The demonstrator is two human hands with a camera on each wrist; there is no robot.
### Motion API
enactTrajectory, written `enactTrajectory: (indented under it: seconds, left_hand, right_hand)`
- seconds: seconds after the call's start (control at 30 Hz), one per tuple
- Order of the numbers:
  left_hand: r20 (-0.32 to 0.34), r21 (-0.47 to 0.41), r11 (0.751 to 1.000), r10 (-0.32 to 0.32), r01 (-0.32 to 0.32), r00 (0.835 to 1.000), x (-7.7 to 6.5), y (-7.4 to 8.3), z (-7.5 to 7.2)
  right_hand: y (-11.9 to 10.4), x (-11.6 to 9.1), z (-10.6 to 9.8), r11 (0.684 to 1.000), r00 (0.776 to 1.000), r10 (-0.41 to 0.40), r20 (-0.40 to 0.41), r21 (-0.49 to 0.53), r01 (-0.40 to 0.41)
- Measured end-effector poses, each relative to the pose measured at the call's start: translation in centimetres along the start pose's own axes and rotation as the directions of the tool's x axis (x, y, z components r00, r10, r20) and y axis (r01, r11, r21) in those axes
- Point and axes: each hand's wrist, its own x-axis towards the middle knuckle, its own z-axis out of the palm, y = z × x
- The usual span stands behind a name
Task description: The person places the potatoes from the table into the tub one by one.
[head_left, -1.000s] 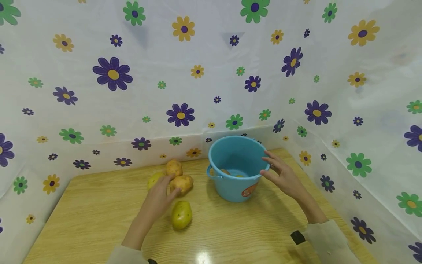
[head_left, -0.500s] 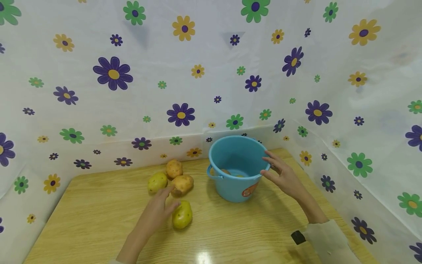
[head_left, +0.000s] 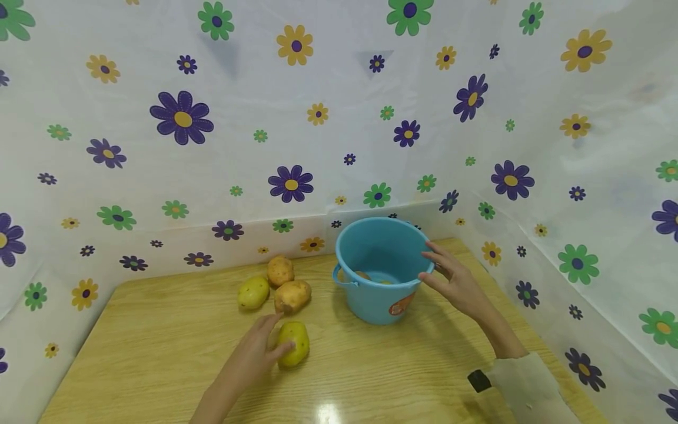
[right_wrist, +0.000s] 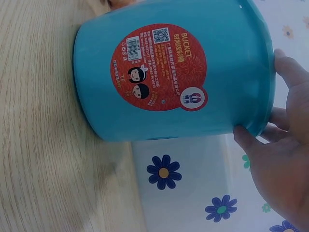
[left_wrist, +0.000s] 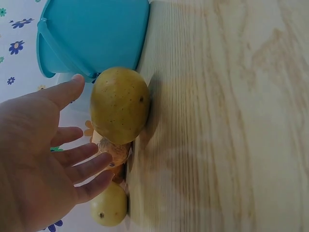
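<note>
A yellow-green potato (head_left: 294,345) lies on the table, nearest the person. My left hand (head_left: 255,352) reaches over its left side in the head view, fingers spread and thumb overlapping it. From the left wrist, that hand (left_wrist: 48,159) shows loosely extended fingers beside the potato (left_wrist: 120,104), gripping nothing. A blue bucket (head_left: 373,305) stands upright at the right, with something yellowish partly visible on its bottom. At its right rim, my right hand (head_left: 457,284) holds on with thumb and fingers. The right wrist view shows this hand (right_wrist: 285,159) at the rim, some fingers hidden behind it.
Behind the near potato sit another yellow-green potato (head_left: 253,292) and two brown ones, a front one (head_left: 293,295) and a rear one (head_left: 280,271). Flower-patterned white sheeting (head_left: 339,135) encloses the wooden table (head_left: 159,353) at the back and sides.
My left hand has come back from the rear potatoes toward the near yellow-green one, uncovering the potato at left. The right hand and the bucket stay put.
</note>
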Motion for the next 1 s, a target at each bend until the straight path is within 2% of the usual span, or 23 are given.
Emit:
enactTrajectory:
  seconds: [0.37,0.73,1.0]
  left_hand:
    - [0.032,-0.007,1.000,0.018,-0.018,0.999,-0.4,0.0,0.7]
    - [0.095,-0.056,0.998,0.000,0.006,0.995,-0.4,-0.3,1.6]
    - [0.082,-0.080,0.997,0.022,-0.016,0.996,-0.5,-0.4,2.0]
  right_hand:
    - [-0.2,0.0,0.0,1.000,1.000,-0.005,0.001,-0.007,0.005]
    - [0.0,0.0,0.0,1.000,1.000,0.002,0.005,0.000,-0.002]
    - [0.0,0.0,0.1,1.000,1.000,-0.007,-0.004,-0.006,0.007]
